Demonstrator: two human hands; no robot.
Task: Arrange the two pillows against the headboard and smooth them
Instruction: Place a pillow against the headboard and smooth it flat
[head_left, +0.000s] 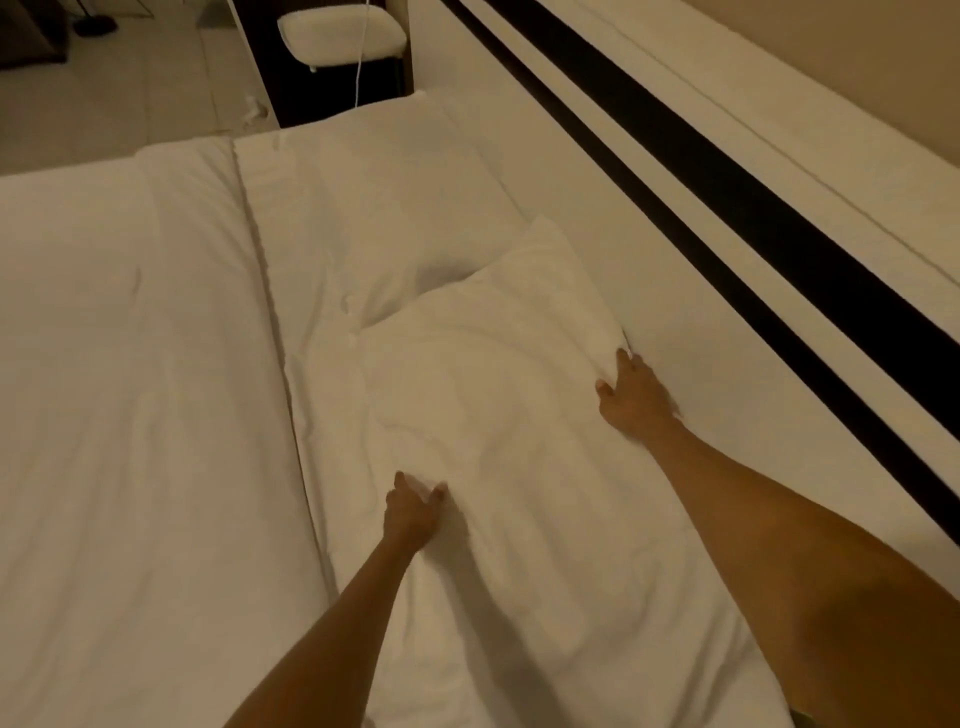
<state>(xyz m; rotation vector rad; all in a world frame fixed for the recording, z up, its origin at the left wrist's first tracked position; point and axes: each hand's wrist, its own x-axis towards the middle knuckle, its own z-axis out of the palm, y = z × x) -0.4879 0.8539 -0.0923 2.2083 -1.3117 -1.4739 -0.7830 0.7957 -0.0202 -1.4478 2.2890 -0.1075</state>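
Observation:
Two white pillows lie in a row along the white headboard (649, 249), which carries two dark stripes. The near pillow (509, 395) is wrinkled and lies between my hands. My left hand (413, 512) rests on its front edge with fingers and thumb pressed into the fabric; whether it pinches the cloth I cannot tell. My right hand (631, 397) lies at the pillow's far edge, wedged between the pillow and the headboard, fingers spread. The far pillow (374, 197) lies flat beyond it, its near corner under the near pillow's raised corner.
A white duvet (130, 389) covers the bed to the left, its folded edge running alongside the pillows. Beyond the bed stands a dark nightstand (332, 88) with a white object and a hanging white cable. Pale floor shows at top left.

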